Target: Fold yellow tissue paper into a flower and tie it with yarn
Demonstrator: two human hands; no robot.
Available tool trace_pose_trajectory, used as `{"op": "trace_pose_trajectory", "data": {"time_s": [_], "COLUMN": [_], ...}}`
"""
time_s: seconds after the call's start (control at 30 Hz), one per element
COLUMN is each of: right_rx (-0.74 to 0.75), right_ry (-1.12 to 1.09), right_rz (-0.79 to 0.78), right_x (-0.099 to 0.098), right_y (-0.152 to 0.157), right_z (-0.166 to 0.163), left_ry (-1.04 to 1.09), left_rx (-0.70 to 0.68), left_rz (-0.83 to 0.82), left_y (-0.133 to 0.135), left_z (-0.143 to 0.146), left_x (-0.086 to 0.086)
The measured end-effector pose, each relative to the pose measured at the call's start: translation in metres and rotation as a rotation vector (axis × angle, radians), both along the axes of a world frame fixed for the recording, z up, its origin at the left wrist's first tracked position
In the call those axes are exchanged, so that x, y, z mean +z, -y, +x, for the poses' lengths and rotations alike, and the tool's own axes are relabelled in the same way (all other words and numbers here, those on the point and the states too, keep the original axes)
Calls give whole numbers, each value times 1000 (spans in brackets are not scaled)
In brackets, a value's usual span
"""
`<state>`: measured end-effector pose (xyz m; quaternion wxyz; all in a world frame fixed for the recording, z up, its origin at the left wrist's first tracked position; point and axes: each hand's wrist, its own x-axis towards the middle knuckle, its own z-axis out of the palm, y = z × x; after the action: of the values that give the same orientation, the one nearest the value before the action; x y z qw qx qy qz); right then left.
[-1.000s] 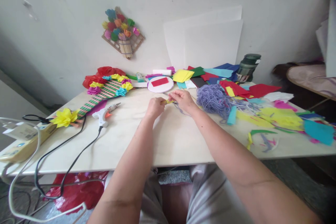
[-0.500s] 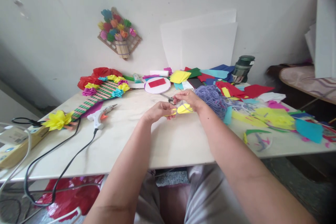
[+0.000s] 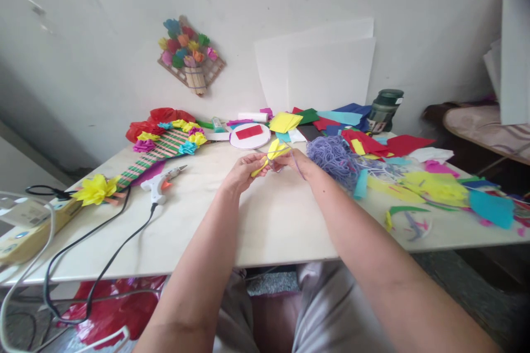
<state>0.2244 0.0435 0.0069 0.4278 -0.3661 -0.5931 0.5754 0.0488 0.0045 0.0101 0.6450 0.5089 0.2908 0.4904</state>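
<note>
My left hand (image 3: 242, 170) and my right hand (image 3: 295, 160) meet over the middle of the white table (image 3: 269, 220), both pinched on a folded yellow paper piece (image 3: 271, 154) held just above the top. A strand of purple yarn (image 3: 297, 166) runs down from my right fingers. The heap of purple yarn (image 3: 336, 155) it seems to come from lies just right of my right hand. A white hot-glue gun (image 3: 159, 182) rests on the table to the left of my left hand, its black cord trailing off the front edge.
Coloured paper sheets and scraps (image 3: 434, 185) cover the right half. A white disc with a red strip (image 3: 249, 134) lies behind my hands. A paper-flower craft board (image 3: 161, 146) and a power strip (image 3: 28, 226) sit left. A dark green bottle (image 3: 384, 108) stands near the wall.
The yellow paper has opened out from a thin strip and my hands have lifted it slightly and tilted it up. The view has shifted a little.
</note>
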Motion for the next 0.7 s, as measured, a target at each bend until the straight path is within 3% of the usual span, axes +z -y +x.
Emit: {"op": "trace_pose_trajectory", "data": {"time_s": [0.23, 0.4, 0.47, 0.7], "right_rx": [-186, 158, 166, -465], "right_ry": [-195, 35, 46, -373], "right_rz": [-141, -157, -75, 173], "right_x": [3, 10, 12, 15], "right_y": [-3, 2, 3, -3], "right_z": [10, 22, 23, 21], "left_ry": [119, 150, 133, 24], "left_rx": [91, 120, 131, 116], "left_rz": [-214, -336, -363, -451], "left_y": [-6, -9, -9, -6], "left_z": [-7, -12, -12, -12], "left_x": [-2, -1, -1, 0]}}
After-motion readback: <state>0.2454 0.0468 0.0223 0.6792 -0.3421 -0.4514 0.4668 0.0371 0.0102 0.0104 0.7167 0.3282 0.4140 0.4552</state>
